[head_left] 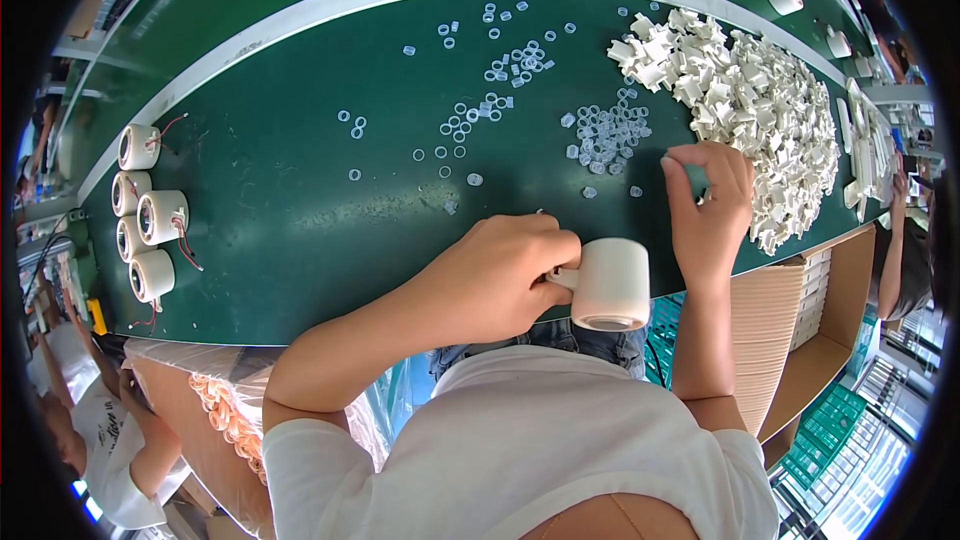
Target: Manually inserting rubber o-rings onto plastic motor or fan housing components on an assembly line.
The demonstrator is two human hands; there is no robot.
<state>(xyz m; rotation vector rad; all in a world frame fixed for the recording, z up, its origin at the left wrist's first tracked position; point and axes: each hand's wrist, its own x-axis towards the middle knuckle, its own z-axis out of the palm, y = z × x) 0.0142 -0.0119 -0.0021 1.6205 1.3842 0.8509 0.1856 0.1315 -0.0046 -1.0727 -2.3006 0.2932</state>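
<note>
A: Cream plastic, smooth and matte: a stubby cylinder (pixel 610 285) with an open round mouth, gripped at its narrow end by the left hand (pixel 500 280), fingers closed tight around it. Held at the near edge of the green table (pixel 300 240), partly hanging past it, over the lap.

B: Risky spot, probably. Could slip out of a loosened grip and drop to the floor instead of onto the mat, with nothing underneath to catch it.

A: And the right hand (pixel 710 205)?

B: Down at the edge of the white pile (pixel 770 100), fingers curled. Cannot tell whether anything is pinched, since the fingertips are hidden behind the knuckles.

A: Blocky little pieces there, hard-looking, angular, heaped loosely. Easy to knock a few toward the cardboard box (pixel 800 320) at the table's right corner with a careless sweep.

B: Likely worse with the clear rings (pixel 605 135) — tiny, glassy, near-invisible on the dark mat. Clustered just left of the right hand, others scattered well apart further back. Easily brushed aside by a wrist, possibly rolling off and hard to find again.

A: Over on the far left, more cylinders (pixel 150 215) of the same cream plastic lying in a row, thin red wires trailing out. Well apart from both hands, so little danger there.
</note>
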